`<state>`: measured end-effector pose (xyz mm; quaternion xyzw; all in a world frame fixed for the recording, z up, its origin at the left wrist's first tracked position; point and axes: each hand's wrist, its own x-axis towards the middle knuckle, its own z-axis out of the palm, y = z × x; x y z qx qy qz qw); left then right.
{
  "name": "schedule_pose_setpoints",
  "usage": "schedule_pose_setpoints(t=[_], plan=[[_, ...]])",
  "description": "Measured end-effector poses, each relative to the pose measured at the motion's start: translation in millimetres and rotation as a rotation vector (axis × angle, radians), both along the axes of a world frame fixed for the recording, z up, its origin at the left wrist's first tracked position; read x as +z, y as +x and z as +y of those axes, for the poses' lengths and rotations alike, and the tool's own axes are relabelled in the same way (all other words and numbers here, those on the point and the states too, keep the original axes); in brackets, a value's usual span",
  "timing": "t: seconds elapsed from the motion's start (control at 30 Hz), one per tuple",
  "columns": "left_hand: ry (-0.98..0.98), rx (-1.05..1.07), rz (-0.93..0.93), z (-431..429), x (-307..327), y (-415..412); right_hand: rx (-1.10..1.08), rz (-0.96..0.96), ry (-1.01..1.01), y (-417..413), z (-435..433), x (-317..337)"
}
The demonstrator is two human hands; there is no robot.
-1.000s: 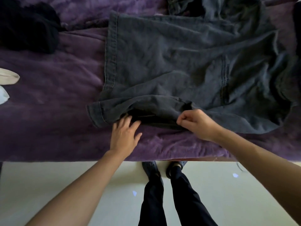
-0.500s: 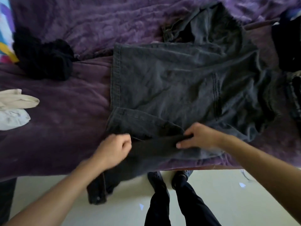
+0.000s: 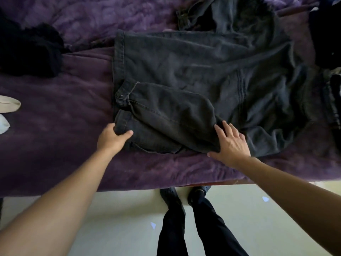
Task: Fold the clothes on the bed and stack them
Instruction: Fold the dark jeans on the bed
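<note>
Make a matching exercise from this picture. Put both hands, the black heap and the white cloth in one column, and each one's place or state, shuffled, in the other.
1. left hand
2. right hand
3. black heap
4. white cloth

A. bunched up, far-left part of the bed
B. fingers spread flat on the folded grey garment
C. left edge, nearer the person
D. grips the garment's hem

Pairs: 1-D, 2-B, 3-A, 4-C.

The jeans (image 3: 184,71) are matt, faded dark-grey denim with stitched hems and seams. Under them the bed (image 3: 55,126) wears a plush purple blanket, soft and slightly sheeny. Left of the jeans lies fuzzy black cloth (image 3: 31,50). The floor (image 3: 120,218) looks smooth and pale.
</note>
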<state>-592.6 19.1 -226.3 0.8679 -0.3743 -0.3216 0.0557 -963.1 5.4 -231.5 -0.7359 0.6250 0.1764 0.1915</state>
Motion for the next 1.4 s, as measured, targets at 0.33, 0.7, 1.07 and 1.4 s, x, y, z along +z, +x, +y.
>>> schedule_pose_setpoints(t=[0.33, 0.7, 1.07, 1.4], plan=[[-0.261, 0.186, 0.103, 63.3, 19.6, 34.8, -0.454, -0.645, -0.21, -24.2, -36.2, 56.4], [-0.216, -0.52, -0.233, 93.1, 24.0, 19.8, 0.047, -0.202, -0.133, -56.8, 101.9, 10.5], [-0.078, -0.458, -0.07, 65.0, 20.2, -66.5, 0.122, -0.418, -0.021, -48.8, 132.7, 19.5], [-0.051, -0.161, 0.405, -21.7, 12.3, -109.1, -1.297, -0.527, 0.016, -110.7, 61.8, 3.1]])
